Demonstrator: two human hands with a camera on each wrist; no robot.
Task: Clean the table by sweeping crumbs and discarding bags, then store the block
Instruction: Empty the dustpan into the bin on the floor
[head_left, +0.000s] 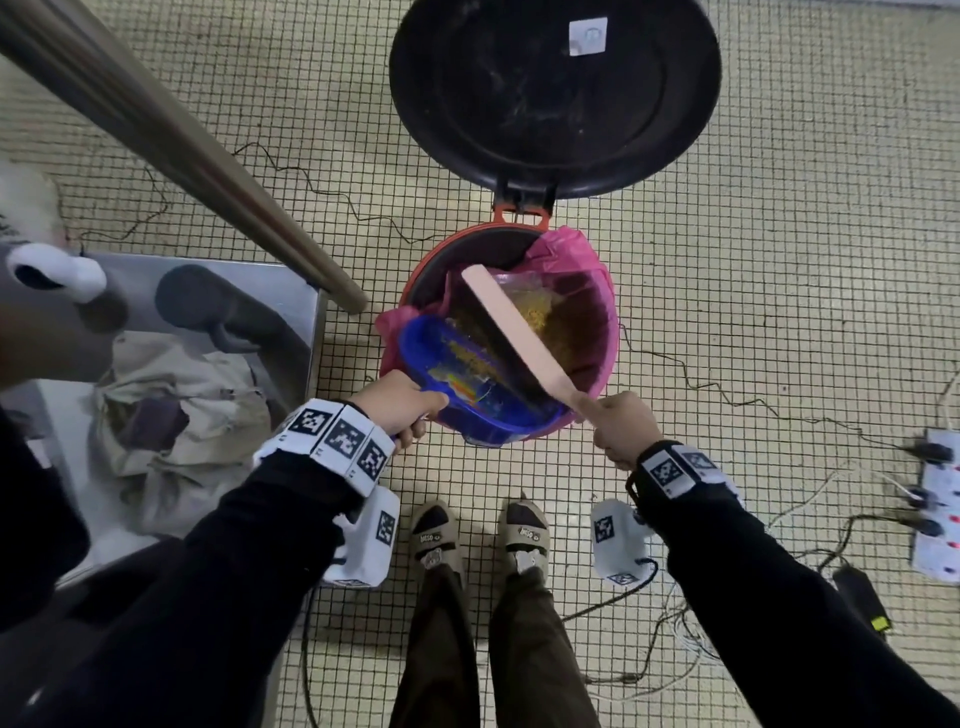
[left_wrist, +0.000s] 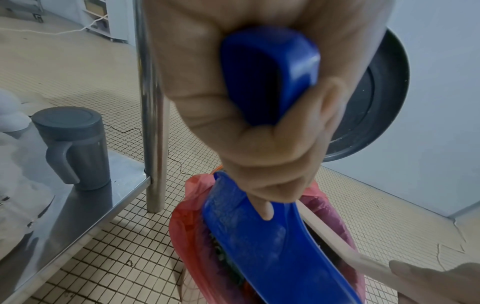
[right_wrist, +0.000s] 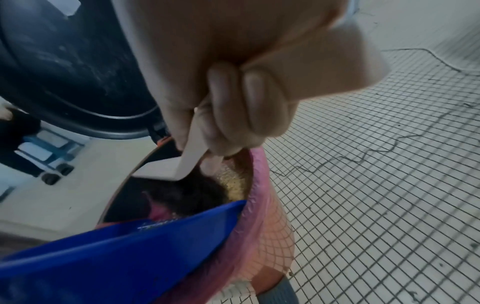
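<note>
— Head view?
— The left hand (head_left: 397, 404) gripped the blue dustpan (head_left: 423, 340), tipped over the pink-lined bin (head_left: 605, 322). The right hand (head_left: 623, 428) clutched the brush (head_left: 519, 336) across it, with crumbs (head_left: 465, 356) on the pan.
— Wrists?
— Fingers (right_wrist: 262, 102) curled tight round each handle.

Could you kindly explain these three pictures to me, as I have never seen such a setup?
No machine here: the grips are a person's bare hands. The overhead picture comes from a head camera looking down; the other two come from cameras on each wrist. The left grip holds a blue dustpan tilted over a bin lined with a pink bag, its lid open. The right grip holds a brush over the yellow crumbs in the dustpan. The bin stands on a tiled floor.
</note>
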